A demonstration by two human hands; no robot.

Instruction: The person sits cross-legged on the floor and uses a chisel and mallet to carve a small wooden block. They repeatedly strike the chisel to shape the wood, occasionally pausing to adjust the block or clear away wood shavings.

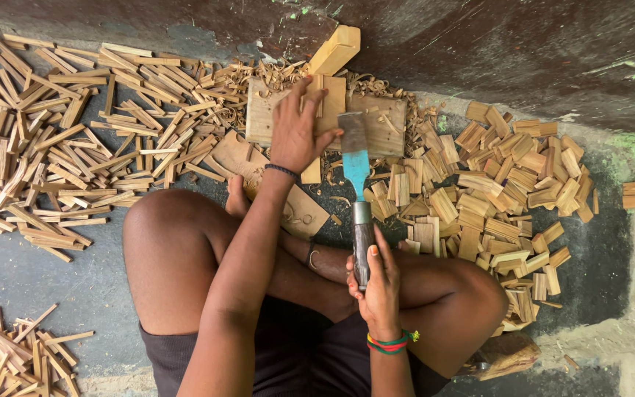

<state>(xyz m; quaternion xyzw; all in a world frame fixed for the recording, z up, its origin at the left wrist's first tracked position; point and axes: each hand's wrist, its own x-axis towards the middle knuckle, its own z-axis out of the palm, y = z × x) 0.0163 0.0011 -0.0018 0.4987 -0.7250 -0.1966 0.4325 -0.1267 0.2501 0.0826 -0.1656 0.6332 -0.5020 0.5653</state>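
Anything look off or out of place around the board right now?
Nothing stands out. The left hand steadies a strip on the board; the right hand holds the chisel. Shavings litter its edges.

My arms are bare from the shoulder down, with no sleeves. On my left wrist sits a thin dark band (281, 170). My right wrist carries a bunch of thread bracelets (389, 342) in red, green and yellow, a small knot sticking out at one side. I wear dark shorts (295, 360); my legs and feet are bare.
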